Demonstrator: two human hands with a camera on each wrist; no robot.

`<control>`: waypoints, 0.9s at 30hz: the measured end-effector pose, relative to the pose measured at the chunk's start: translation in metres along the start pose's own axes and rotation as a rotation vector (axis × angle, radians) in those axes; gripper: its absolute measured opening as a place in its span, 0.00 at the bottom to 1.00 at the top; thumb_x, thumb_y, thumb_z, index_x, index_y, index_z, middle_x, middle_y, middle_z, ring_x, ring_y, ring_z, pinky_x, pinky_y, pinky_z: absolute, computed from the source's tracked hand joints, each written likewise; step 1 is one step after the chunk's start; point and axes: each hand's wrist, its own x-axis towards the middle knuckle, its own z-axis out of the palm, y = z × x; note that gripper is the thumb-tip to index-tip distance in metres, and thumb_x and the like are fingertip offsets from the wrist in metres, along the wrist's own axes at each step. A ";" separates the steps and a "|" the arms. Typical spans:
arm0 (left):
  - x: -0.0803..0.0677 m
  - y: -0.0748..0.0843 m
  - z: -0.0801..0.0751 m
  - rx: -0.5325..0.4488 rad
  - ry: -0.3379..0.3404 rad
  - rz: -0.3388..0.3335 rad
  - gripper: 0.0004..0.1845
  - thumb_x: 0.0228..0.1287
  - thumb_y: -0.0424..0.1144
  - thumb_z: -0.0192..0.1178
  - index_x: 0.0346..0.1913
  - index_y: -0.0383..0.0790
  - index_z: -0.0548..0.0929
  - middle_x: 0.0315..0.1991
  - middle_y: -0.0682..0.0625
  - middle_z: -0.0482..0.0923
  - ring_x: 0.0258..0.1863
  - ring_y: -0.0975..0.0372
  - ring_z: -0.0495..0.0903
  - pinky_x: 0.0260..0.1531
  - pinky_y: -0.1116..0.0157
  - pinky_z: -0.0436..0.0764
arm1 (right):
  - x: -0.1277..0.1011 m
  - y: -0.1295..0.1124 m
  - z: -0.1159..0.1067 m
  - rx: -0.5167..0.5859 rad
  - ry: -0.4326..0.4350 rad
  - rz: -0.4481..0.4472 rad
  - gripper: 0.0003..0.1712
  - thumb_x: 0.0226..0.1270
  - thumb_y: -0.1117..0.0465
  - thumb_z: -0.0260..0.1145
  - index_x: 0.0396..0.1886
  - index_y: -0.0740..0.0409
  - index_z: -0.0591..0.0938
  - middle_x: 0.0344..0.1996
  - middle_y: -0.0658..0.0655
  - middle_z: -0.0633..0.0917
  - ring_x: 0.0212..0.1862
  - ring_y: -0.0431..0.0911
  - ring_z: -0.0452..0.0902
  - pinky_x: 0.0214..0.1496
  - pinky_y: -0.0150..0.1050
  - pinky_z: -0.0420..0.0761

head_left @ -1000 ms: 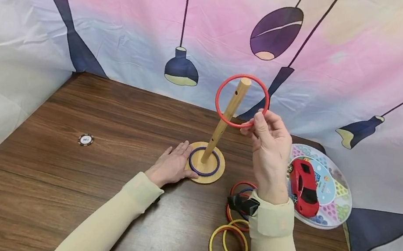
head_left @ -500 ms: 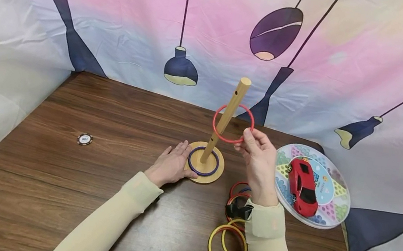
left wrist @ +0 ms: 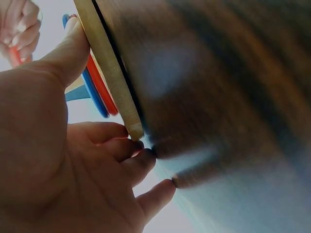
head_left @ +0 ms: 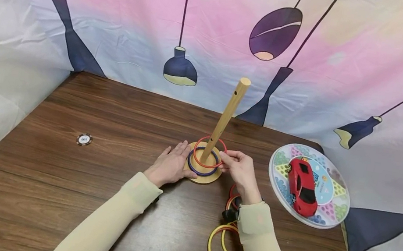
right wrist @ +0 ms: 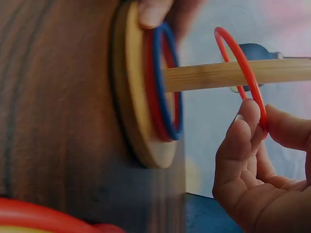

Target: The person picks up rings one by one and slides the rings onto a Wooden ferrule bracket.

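Note:
My right hand (head_left: 242,174) pinches a red ring (right wrist: 249,73) between thumb and fingers. The ring encircles the wooden post (head_left: 227,112) and hangs tilted, a little way above the round wooden base (head_left: 202,180). Down at the base, a blue ring (right wrist: 158,77) lies on another red ring (right wrist: 148,87), both around the post. My left hand (head_left: 168,166) rests at the base's left side, fingers spread. In the left wrist view its thumb (left wrist: 73,46) lies over the base's rim by the rings, and its fingertips reach the base's edge and the tabletop.
More rings, yellow (head_left: 210,242), red and blue, lie in a loose pile under my right wrist. At the right a red toy car (head_left: 303,185) sits on a round patterned box (head_left: 275,186). A poker chip (head_left: 84,139) lies at the left. Printed cloth (head_left: 131,20) hangs behind the table.
My right hand has brought the red ring down along the post, from its top to close above the base. The left hand has stayed at the base.

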 end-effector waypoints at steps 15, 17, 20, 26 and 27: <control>-0.002 0.002 -0.001 0.016 0.019 0.005 0.52 0.61 0.64 0.60 0.75 0.30 0.54 0.75 0.37 0.49 0.75 0.50 0.50 0.71 0.48 0.52 | 0.005 0.015 0.013 -0.087 -0.011 0.044 0.15 0.65 0.63 0.68 0.46 0.68 0.80 0.31 0.64 0.84 0.24 0.42 0.81 0.31 0.33 0.82; -0.002 0.002 -0.002 0.007 0.011 0.001 0.52 0.61 0.64 0.60 0.75 0.31 0.53 0.76 0.37 0.48 0.75 0.51 0.49 0.71 0.48 0.51 | 0.006 0.016 0.013 -0.117 -0.009 0.040 0.16 0.64 0.63 0.69 0.48 0.69 0.80 0.31 0.63 0.83 0.25 0.42 0.80 0.31 0.33 0.81; -0.002 0.001 -0.002 -0.016 -0.002 -0.008 0.52 0.61 0.63 0.60 0.76 0.32 0.53 0.76 0.38 0.47 0.75 0.51 0.48 0.71 0.48 0.50 | 0.005 0.017 0.013 -0.174 -0.007 0.023 0.19 0.64 0.64 0.68 0.52 0.70 0.80 0.30 0.61 0.83 0.27 0.43 0.80 0.32 0.34 0.81; -0.002 0.001 -0.002 -0.032 -0.007 -0.009 0.51 0.62 0.63 0.60 0.75 0.32 0.53 0.76 0.37 0.47 0.75 0.51 0.47 0.71 0.48 0.49 | 0.004 0.018 0.014 -0.305 0.006 -0.027 0.20 0.64 0.64 0.68 0.54 0.69 0.80 0.32 0.58 0.82 0.29 0.44 0.78 0.30 0.31 0.77; -0.002 0.001 -0.002 -0.034 -0.004 -0.008 0.51 0.62 0.62 0.60 0.75 0.32 0.53 0.76 0.37 0.47 0.75 0.51 0.48 0.71 0.48 0.49 | 0.004 0.018 0.014 -0.330 0.012 -0.038 0.20 0.64 0.64 0.68 0.54 0.68 0.80 0.32 0.57 0.82 0.30 0.44 0.78 0.30 0.31 0.76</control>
